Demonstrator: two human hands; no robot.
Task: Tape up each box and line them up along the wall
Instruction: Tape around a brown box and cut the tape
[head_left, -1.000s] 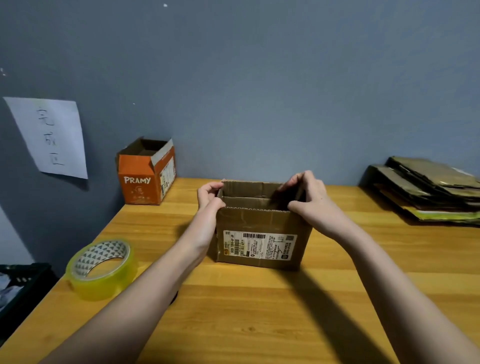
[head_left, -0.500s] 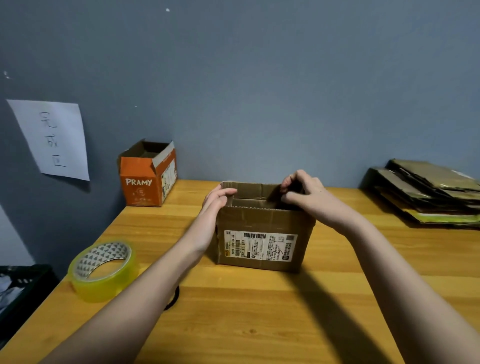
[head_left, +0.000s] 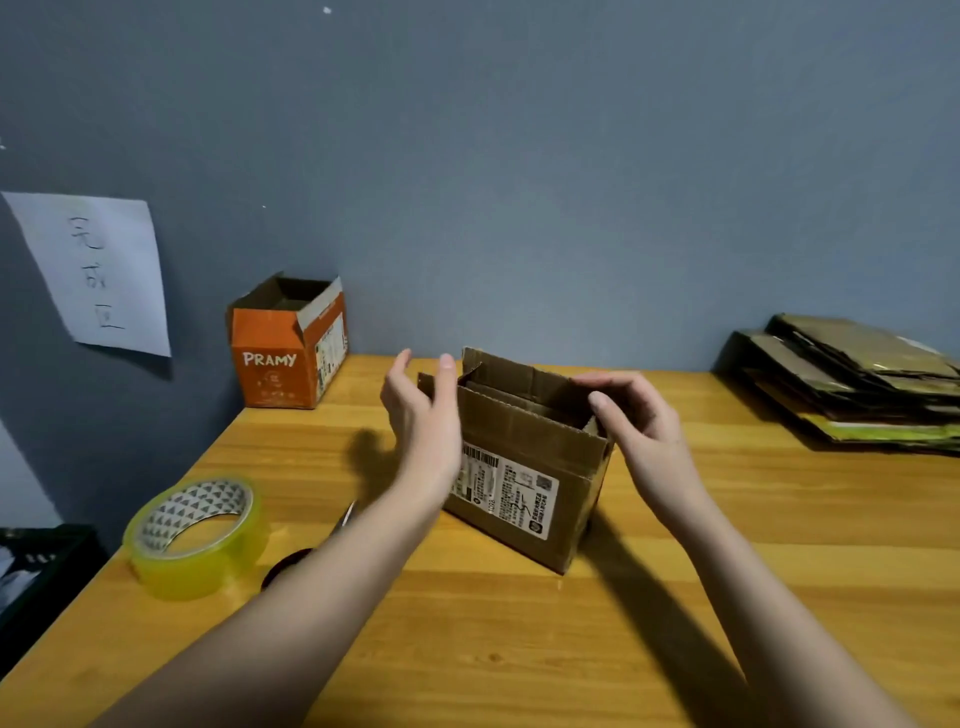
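Observation:
A brown cardboard box (head_left: 524, 467) with a white shipping label stands in the middle of the wooden table (head_left: 519, 649), turned at an angle, its top flaps up. My left hand (head_left: 423, 415) is at the box's left end with straight fingers, thumb beside the left flap. My right hand (head_left: 641, 421) curls over the right end and pinches the right flap. A roll of clear yellowish tape (head_left: 195, 530) lies at the near left. An orange PRAMY box (head_left: 288, 345), top open, stands against the wall at the far left.
Scissors (head_left: 311, 551) lie between the tape and my left forearm, partly hidden. A stack of flattened cardboard (head_left: 852, 384) lies at the far right by the wall. A paper sign (head_left: 98, 270) hangs on the left wall. A black crate (head_left: 36, 577) stands beyond the table's left edge.
The box has been turned so its right end is nearer me. My left hand has come off the left flap and straightened; my right hand stays on the right flap.

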